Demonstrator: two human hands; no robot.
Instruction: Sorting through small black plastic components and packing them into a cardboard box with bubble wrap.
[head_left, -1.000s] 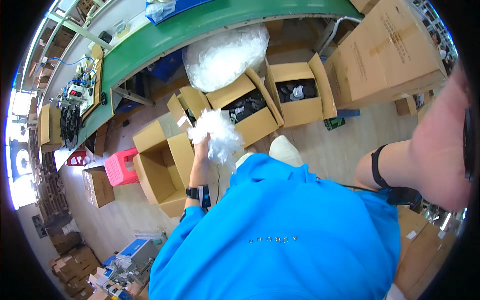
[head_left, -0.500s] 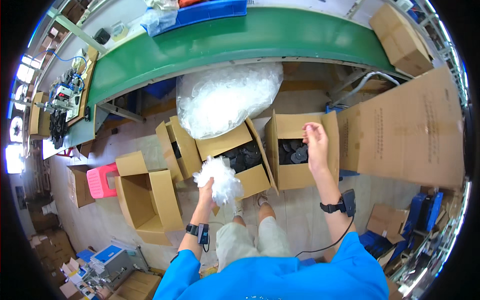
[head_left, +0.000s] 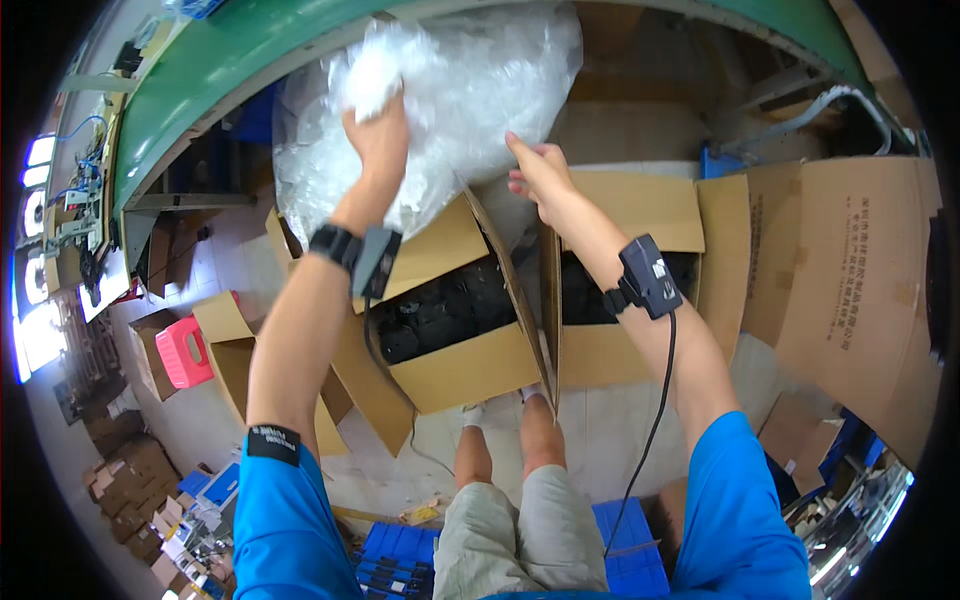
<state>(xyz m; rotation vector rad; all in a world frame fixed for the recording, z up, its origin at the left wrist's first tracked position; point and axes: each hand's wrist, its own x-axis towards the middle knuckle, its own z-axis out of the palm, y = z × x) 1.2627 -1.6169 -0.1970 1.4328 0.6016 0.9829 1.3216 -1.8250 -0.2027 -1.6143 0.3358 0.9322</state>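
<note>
My left hand (head_left: 378,140) is closed around a bunch of crumpled, whitish clear plastic (head_left: 370,78). It is over the upper left of a large clear plastic sack (head_left: 470,110) filled with similar see-through pieces. Just off the sack's lower right edge is my right hand (head_left: 545,180), its index finger stretched out and the others loosely bent, with nothing in it. Below my hands stand an open cardboard box (head_left: 465,370) of black flat parts and, to its right, another open box (head_left: 630,205) with dark contents, partly covered by my right forearm.
A green-topped bench (head_left: 190,75) curves along the far side. Brown cardboard (head_left: 870,270) rises at the right. To the left are a pink plastic stool (head_left: 184,353) and another open carton (head_left: 225,320). Blue crates (head_left: 395,555) lie near my legs.
My left hand has carried the plastic bunch forward from beside the boxes to over the sack. My right hand has moved left from above the right box toward the sack. The view has shifted.
</note>
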